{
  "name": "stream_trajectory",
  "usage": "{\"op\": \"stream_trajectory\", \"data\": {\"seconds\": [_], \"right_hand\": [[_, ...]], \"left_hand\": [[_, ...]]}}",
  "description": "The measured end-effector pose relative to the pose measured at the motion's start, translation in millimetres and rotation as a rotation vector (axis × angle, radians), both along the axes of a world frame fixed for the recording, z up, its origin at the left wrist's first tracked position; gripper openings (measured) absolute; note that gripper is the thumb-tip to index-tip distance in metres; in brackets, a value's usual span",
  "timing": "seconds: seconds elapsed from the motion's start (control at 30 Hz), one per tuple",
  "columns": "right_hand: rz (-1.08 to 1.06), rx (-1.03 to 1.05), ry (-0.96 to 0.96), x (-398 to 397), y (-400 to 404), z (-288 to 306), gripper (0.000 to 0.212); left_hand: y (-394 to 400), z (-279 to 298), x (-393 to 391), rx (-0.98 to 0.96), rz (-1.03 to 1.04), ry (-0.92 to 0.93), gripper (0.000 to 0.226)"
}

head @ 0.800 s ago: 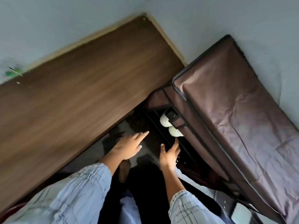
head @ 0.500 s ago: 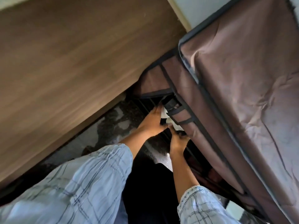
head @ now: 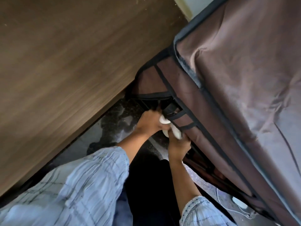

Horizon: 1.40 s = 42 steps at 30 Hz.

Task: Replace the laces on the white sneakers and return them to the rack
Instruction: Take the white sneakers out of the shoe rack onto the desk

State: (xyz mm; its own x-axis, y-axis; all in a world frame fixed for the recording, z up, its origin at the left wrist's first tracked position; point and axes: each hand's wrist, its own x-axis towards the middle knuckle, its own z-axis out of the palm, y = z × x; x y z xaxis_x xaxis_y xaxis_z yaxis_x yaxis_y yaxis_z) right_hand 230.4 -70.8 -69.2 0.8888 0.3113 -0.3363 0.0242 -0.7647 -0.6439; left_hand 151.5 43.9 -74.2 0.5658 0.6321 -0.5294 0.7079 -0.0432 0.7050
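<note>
Two white sneakers (head: pixel 169 128) are sitting side by side on a low shelf of a brown fabric-covered shoe rack (head: pixel 236 95), just under the rolled-up front flap (head: pixel 177 111) of that rack. Only their rounded white ends are showing; the rest of each shoe is hidden inside the rack, so the long axis of each appears to be running back into the rack, away from the person. Whether the showing ends are heels or toes cannot be told.

The left hand (head: pixel 149 122) is wrapping its fingers over the sneaker end (head: pixel 164 121) lying deeper along the rack opening. The right hand (head: pixel 178 142) is gripping the other end (head: pixel 176 132), with its fingers curling up around it from below. Both hands are touching the shoes and each is closing on its own shoe, so neither needs to cross over. How firmly they are clamping cannot be seen, since the fingertips are hidden.

Judging from this, the coming move is a straight pull out of the rack towards the person's body, along the shoes' length, keeping low to clear the flap.

Outside the rack, a dark speckled floor (head: pixel 117 128) is lying in front of it, and a wooden panel (head: pixel 73 62) is standing on the far side of that floor from the rack. Pale plaid sleeves (head: pixel 78 185) are covering both forearms.
</note>
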Motion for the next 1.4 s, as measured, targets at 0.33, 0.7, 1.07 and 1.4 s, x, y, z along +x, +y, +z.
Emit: {"op": "stream_trajectory", "data": {"seconds": [0.33, 0.7, 1.07, 1.4], "right_hand": [[0.311, 0.025, 0.04, -117.7, -66.6, 76.4, 0.029], [0.469, 0.135, 0.098, -215.0, -83.3, 133.1, 0.038], [0.958, 0.254, 0.167, -252.9, 62.3, 84.6, 0.043], [1.453, 0.176, 0.134, -240.9, 163.6, 57.0, 0.068]], "left_hand": [[-87.1, 77.0, -136.3, 0.258, 0.24, 0.047, 0.099], [-119.0, 146.9, -251.5, 0.302, 0.464, 0.177, 0.085], [-38.4, 122.6, -310.7, 0.411, 0.98, 0.209, 0.094], [-7.8, 78.2, -313.4, 0.303, 1.282, 0.095, 0.097]]}}
